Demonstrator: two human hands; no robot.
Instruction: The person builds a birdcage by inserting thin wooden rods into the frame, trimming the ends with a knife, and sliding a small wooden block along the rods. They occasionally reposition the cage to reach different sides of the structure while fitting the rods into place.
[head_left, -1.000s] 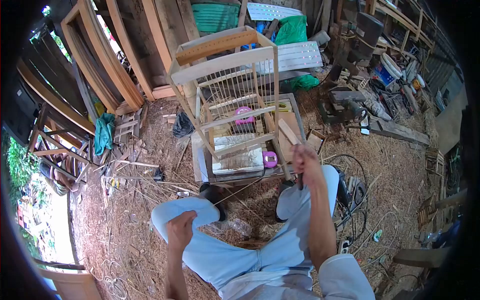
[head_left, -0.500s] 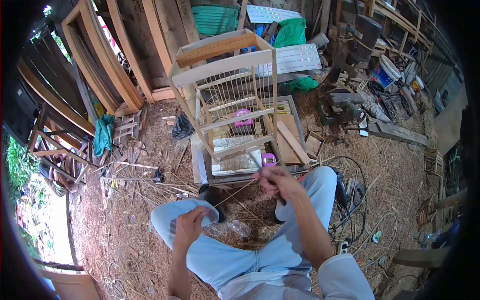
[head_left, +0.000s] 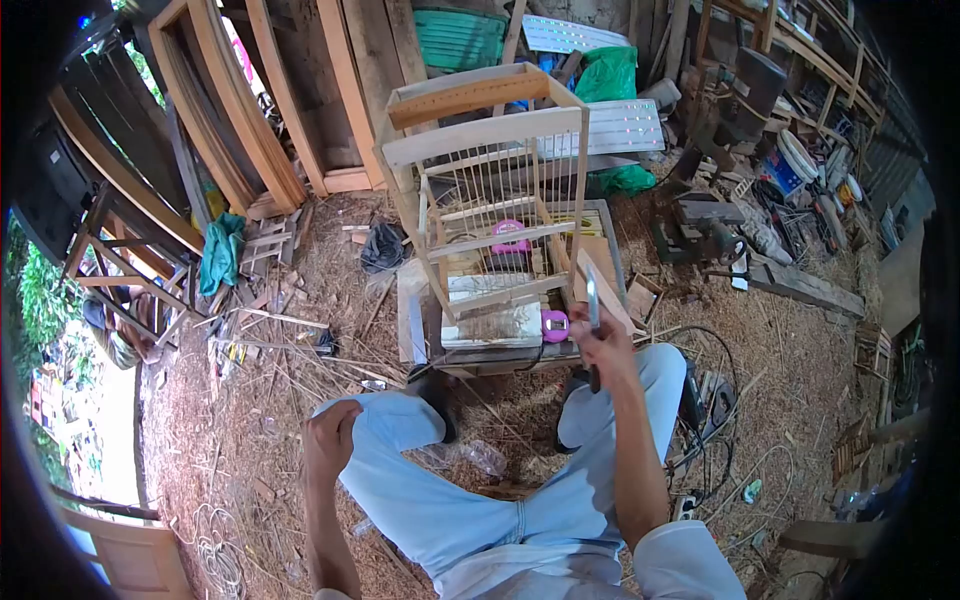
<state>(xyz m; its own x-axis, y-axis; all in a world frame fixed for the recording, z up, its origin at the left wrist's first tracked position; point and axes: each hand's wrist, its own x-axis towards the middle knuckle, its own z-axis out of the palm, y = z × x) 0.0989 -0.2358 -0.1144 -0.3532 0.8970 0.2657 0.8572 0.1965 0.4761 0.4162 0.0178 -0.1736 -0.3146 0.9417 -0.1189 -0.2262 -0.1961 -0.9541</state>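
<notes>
My right hand (head_left: 610, 355) is closed around the handle of a knife (head_left: 592, 285), its blade pointing up and away from me, by my right knee. Over my left knee, my left hand (head_left: 330, 438) is closed with fingers curled; whether a thin stick is in it I cannot make out. In front of me a wooden cage frame (head_left: 485, 145) with thin upright bars stands on a low worktable (head_left: 465, 358). A pink-purple tape measure (head_left: 555, 326) lies on the table's near edge, left of the knife. Another pink round object (head_left: 510, 237) shows behind the bars.
Wood shavings and thin sticks cover the ground. A black bag (head_left: 382, 248) lies left of the table, and a black cable (head_left: 715, 440) curls at right. A bench vise (head_left: 715, 240) stands at back right. Wooden frames (head_left: 235, 110) lean at back left; a person (head_left: 115, 330) is at far left.
My left hand has moved left and slightly down, and the thin stick between my hands no longer shows. My right hand has shifted right, raising the knife blade upright. The view has turned slightly left.
</notes>
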